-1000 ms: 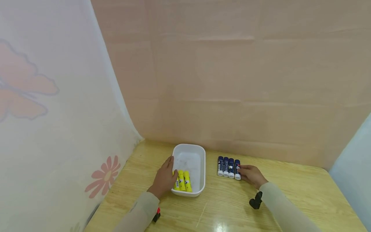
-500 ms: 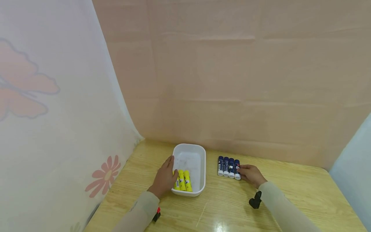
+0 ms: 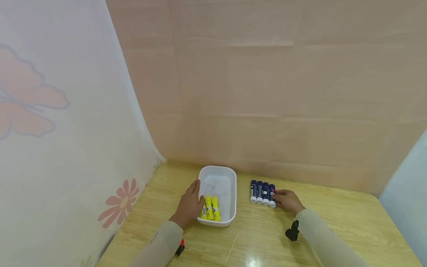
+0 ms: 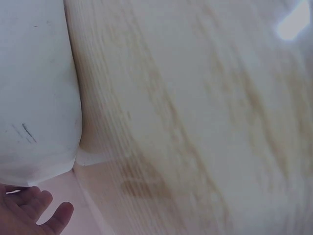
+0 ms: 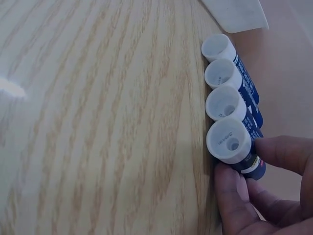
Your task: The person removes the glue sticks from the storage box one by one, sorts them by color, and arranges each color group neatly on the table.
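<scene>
Blue tubes (image 3: 260, 192) with white ends, four of them, lying side by side on the wooden table (image 3: 247, 233), just right of a white tray (image 3: 227, 183). Right hand (image 3: 289, 202) has the right-end tube (image 5: 228, 140) pinched between thumb and fingers, and it's down in the row with the others. Left hand (image 3: 189, 207) is at the tray's left side, thumb over the rim; fingers look loose, more steadying than clamping imo. Three yellow tubes (image 3: 209, 208) sit in the near end of the tray, the leftmost partly hidden by the thumb.

My read: the step is either squaring up the row or grabbing that end tube, can't tell which. If it's headed for the tray, next move calls for a clean lift without rolling its neighbour, then a carry left over the rim.
</scene>
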A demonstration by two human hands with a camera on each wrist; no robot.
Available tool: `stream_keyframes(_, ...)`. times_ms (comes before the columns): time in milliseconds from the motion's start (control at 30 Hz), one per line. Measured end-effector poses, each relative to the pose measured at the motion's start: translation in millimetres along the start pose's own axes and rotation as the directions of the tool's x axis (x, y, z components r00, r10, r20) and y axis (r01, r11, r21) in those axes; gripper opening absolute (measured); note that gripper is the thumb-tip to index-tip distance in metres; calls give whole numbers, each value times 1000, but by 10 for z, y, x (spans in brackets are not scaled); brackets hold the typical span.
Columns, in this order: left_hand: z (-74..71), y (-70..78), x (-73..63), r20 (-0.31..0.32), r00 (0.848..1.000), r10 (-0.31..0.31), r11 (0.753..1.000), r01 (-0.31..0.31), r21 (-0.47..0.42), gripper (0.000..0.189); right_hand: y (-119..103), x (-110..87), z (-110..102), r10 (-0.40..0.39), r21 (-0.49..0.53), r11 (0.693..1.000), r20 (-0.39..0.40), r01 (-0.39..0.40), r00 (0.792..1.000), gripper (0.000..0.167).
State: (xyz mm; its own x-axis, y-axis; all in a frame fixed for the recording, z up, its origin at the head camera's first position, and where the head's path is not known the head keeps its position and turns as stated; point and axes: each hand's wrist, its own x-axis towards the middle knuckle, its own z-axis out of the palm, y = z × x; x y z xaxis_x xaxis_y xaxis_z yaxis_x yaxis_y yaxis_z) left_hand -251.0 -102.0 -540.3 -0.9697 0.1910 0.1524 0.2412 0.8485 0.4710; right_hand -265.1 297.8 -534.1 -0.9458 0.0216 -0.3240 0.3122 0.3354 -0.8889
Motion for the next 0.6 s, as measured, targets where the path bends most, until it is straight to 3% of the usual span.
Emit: stream_keyframes(600, -13, 15, -18, 7, 1000, -9, 1000, 9, -9, 67, 2, -1, 30, -19, 22, 1000, -8, 19, 1000, 53)
